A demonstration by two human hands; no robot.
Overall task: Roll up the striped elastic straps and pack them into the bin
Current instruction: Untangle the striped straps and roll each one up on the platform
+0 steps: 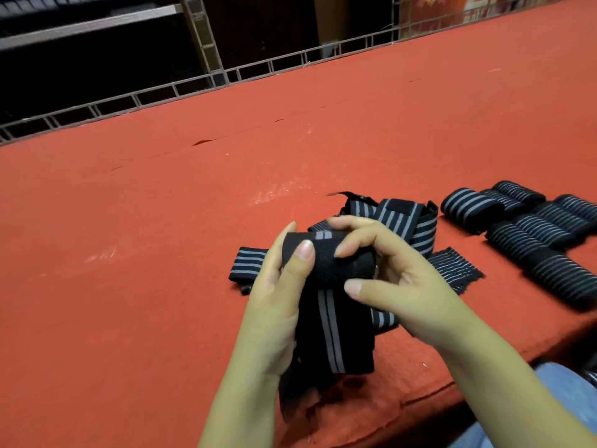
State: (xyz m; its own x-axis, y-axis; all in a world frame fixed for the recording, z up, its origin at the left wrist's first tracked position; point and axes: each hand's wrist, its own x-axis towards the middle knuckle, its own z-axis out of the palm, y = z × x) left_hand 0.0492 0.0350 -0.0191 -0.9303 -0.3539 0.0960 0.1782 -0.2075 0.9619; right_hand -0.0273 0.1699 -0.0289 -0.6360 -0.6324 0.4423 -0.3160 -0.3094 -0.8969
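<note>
The red desk (161, 221) is lit evenly and fairly brightly from above, and faint pale sheen is seen on its cloth. The background beyond the metal rail (129, 101) is left dark. Straight edges are bowed by wide-angle distortion, and slight softness is noticed towards the right edge.

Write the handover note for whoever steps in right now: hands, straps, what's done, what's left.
Left hand: grips the left end of the strap being rolled, thumb on top.
Right hand: fingers curled over the roll's right end, turning it.
The strap's unrolled tail hangs down over the near edge of the red table.
Loose straps lie in a heap just beyond the hands.
Done: a group of finished rolls sits on the table to the right.
Left: finish this roll, roll the heap, pack everything. No bin is in view.
</note>
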